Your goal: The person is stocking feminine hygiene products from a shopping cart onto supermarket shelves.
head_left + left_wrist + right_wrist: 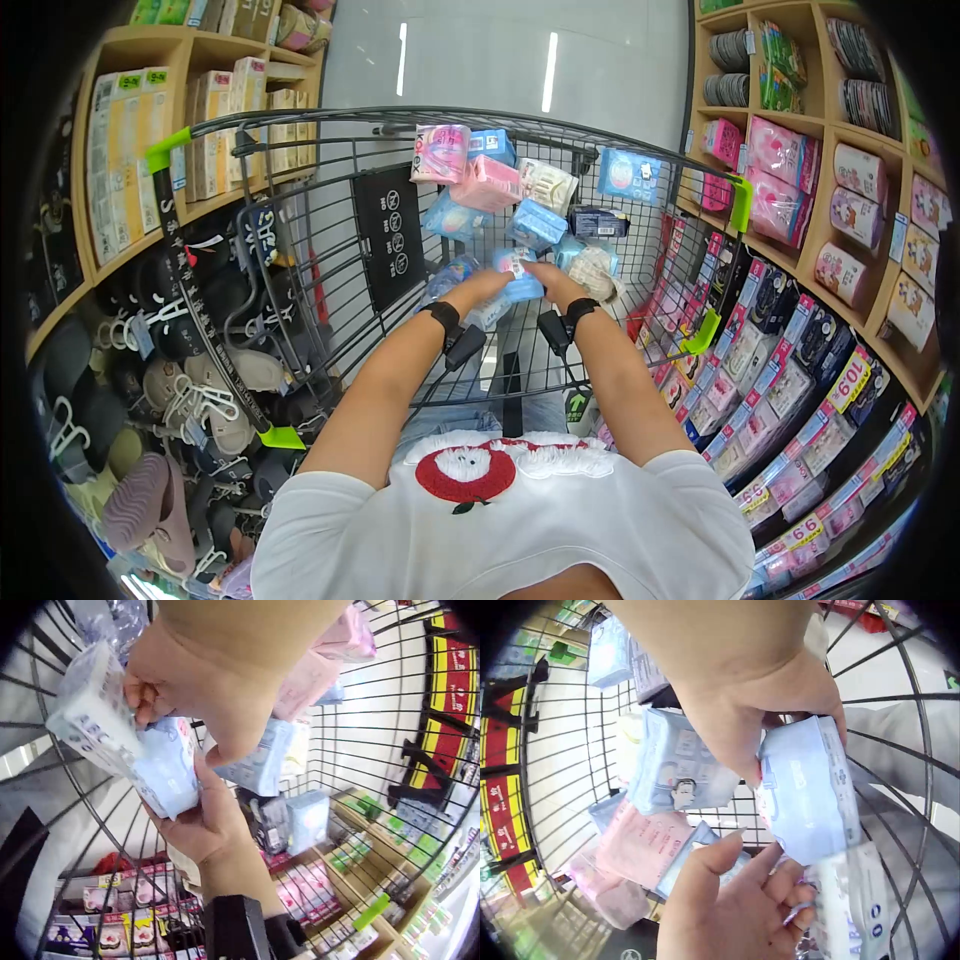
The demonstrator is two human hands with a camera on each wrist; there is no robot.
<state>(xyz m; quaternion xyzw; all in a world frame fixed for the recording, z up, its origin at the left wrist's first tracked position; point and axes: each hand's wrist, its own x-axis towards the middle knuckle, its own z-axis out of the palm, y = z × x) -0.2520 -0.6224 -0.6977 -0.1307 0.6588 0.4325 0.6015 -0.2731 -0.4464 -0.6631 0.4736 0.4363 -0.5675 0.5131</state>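
A light blue soft package [520, 280] [169, 769] [806, 787] is in the grip of my right hand [555, 282] [210, 825] [780, 697], thumb on one side and fingers on the other. My left hand [485, 288] [202, 690] [735, 911] is palm up beside the package's lower edge, thumb extended and other fingers loosely bent, with no clear hold. A white package with purple lettering [94, 716] [851, 900] lies against the blue one, close to the left fingers. Both hands are inside a wire shopping cart [330, 345].
Farther in the cart lie a pink package [487, 184], a blue package [537, 224], a dark box [599, 222] and several others. Slippers [150, 505] hang on the left. Shelves of packaged goods [780, 165] stand on the right. Grey floor [480, 60] shows ahead.
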